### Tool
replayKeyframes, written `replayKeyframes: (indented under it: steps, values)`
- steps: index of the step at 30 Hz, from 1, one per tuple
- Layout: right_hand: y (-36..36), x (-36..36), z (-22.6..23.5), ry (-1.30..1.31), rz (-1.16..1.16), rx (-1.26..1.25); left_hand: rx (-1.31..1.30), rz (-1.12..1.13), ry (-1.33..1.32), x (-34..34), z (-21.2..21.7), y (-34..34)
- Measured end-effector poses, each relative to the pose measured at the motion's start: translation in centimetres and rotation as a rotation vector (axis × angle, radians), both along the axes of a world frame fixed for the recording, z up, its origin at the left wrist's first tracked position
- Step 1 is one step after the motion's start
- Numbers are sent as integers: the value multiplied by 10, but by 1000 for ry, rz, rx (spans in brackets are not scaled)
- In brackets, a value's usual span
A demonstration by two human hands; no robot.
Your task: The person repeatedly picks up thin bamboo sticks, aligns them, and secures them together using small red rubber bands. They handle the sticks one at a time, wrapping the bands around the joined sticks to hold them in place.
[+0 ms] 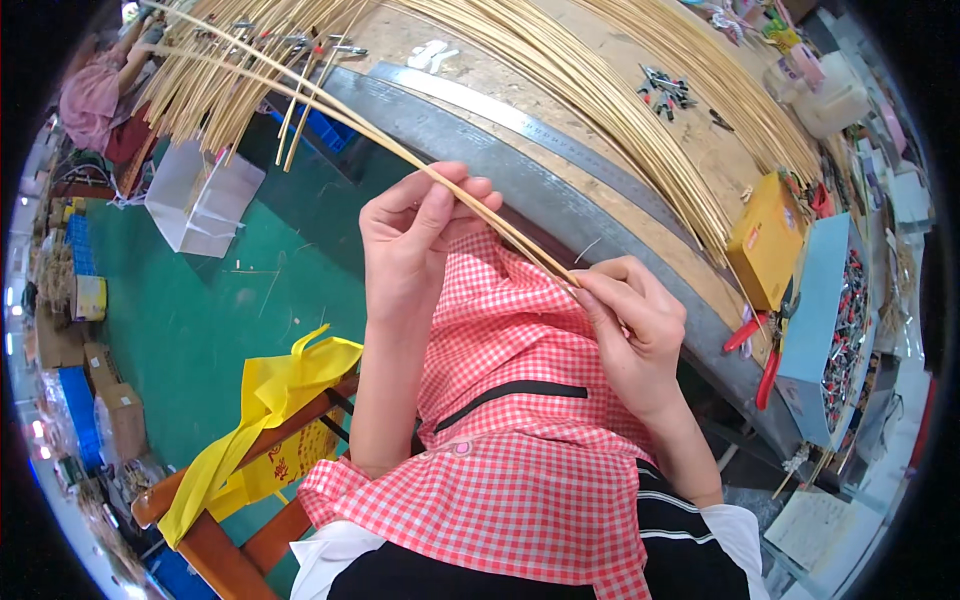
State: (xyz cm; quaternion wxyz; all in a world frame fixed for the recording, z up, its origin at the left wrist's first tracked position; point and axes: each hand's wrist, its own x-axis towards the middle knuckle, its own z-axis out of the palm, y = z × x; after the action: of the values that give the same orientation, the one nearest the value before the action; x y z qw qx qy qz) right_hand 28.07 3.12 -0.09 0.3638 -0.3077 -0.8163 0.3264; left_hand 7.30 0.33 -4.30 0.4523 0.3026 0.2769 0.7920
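Two or more thin tan sticks (pixel 385 143), like bamboo or rattan canes, run from the upper left down to the middle of the view. My left hand (pixel 425 210) is closed around them, thumb pressed on top. At their near end my right hand (pixel 632 318) pinches the tips between thumb and fingers. The sticks cross in front of a red-and-white checked apron (pixel 520 470) on my lap. Beyond my hands lies a long metal ruler (pixel 520 125) along the table edge.
Bundles of similar sticks (pixel 560 70) cover the wooden table. To the right stand a yellow box (pixel 765 240), red-handled pliers (pixel 768 370) and a blue box (pixel 815 340) of small metal parts. Yellow cloth (pixel 265 400) hangs over a wooden chair (pixel 225 555) at left. Another person (pixel 95 100) sits far left.
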Motion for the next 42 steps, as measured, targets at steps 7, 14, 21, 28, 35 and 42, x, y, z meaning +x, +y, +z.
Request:
replayKeyframes:
  steps: [7, 14, 21, 28, 35, 42]
  values:
    - [-7, 1, -2, -45, -23, 85, -45, -9, 1, 3, 2, 0]
    - [-7, 4, -3, -96, 39, 61, -122, 18, 53, 4, 1, 2]
    - [2, 14, 3, -146, 96, 20, -70, 63, 41, 4, 1, 1]
    - [76, 52, -11, -375, -422, 346, -41, 51, 72, -3, -5, 0]
    - [102, 43, -24, -610, -451, 492, -49, 31, 78, 1, -3, 2]
    - [72, 54, 11, -594, -448, 385, -82, 46, 58, -2, -3, -1]
